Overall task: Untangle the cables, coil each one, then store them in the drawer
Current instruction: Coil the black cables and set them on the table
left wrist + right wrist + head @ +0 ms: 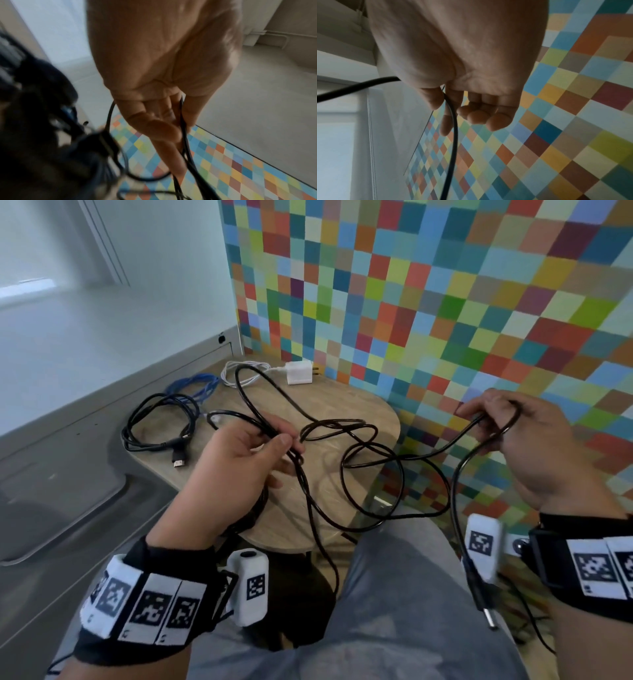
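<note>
Nearest the head camera, both wrists carried black bands with square markers. Beyond them, the long black cable [363, 460] ran between the two hands and sagged in loose, crossing loops over the wooden table [342, 405] and past its near edge. The left hand [236, 463] gripped several strands of that cable together, thumb pressed over them against the curled fingers [164, 129]; gathered turns hung below the palm. The right hand [534, 446] pinched the same cable between thumb and forefinger, the other fingers [479, 115] curled loosely and touching nothing; the cable looped over the forefinger and dropped past the wrist, ending in a barrel plug [488, 616] that hung free below the wrist. Beyond the left fingertips, a second black cable [161, 419] lay coiled on the table with its flat connector pointing toward the person. Farther off from those fingers lay a blue cable [195, 385] in a loose bundle, and beside it a white cable [239, 371] joined to a white charger block [299, 373], which stood close to the multicoloured checkered wall [445, 302]. No drawer could be identified in any view.
</note>
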Available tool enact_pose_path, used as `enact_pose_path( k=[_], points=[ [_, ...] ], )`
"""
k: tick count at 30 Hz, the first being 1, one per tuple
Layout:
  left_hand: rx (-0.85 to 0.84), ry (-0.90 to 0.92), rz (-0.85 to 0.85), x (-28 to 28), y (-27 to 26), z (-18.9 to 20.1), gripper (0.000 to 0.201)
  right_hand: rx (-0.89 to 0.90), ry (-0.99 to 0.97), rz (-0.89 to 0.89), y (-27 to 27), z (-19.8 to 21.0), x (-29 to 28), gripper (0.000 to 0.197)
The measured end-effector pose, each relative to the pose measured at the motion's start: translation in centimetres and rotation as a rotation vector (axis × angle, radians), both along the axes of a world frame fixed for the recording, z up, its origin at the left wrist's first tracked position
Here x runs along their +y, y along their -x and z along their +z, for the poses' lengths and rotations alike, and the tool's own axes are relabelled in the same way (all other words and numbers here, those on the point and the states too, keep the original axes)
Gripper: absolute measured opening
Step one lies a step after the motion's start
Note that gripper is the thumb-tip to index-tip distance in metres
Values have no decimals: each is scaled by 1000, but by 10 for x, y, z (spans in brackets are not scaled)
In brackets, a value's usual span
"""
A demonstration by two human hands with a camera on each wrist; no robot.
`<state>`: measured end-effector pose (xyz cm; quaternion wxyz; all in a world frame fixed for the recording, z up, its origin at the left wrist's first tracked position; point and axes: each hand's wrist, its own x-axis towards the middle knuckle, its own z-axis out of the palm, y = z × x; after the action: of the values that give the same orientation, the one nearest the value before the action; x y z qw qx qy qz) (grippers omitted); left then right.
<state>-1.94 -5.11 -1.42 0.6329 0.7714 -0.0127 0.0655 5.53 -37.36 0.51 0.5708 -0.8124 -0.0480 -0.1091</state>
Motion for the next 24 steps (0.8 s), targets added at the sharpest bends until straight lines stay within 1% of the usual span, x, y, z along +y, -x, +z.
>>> enact_pose_path(
  k=[2, 4, 5, 7, 9, 11, 13, 16, 17, 19, 21, 23, 24],
  points=[
    [90, -203, -52, 9, 4, 8, 15, -5, 31, 22, 1, 0, 1, 36],
    [149, -381, -149, 19, 8, 13, 20, -4, 47, 71, 1, -1, 3, 34],
    [175, -436, -195, 22, 9, 15, 19, -2, 60, 94, 0, -1, 4, 33],
    [242, -486, -250, 27, 12, 16, 19, -16, 81, 136, 0, -2, 7, 31],
    [317, -477, -268, 27, 15, 15, 20, -31, 81, 173, 0, -4, 9, 28],
    [338, -470, -268, 27, 14, 13, 22, -32, 70, 198, -1, -5, 12, 26],
    [300, -486, -243, 28, 11, 11, 22, -28, 70, 215, -2, -5, 15, 24],
    [197, -519, -170, 31, 5, 8, 20, -25, 36, 249, -1, -3, 17, 21],
    [158, -524, -140, 32, 5, 7, 20, -15, 17, 267, 1, -2, 17, 24],
    [101, -519, -81, 31, 3, 6, 20, 41, -40, 313, 4, 1, 18, 39],
    [81, -455, -46, 29, 1, 6, 20, 125, -174, 364, 8, 7, 19, 52],
    [50, -380, -57, 24, 1, 5, 21, 168, -272, 359, 11, 12, 21, 51],
    [26, -367, -75, 22, 2, 5, 22, 174, -267, 323, 12, 12, 22, 49]
  ],
)
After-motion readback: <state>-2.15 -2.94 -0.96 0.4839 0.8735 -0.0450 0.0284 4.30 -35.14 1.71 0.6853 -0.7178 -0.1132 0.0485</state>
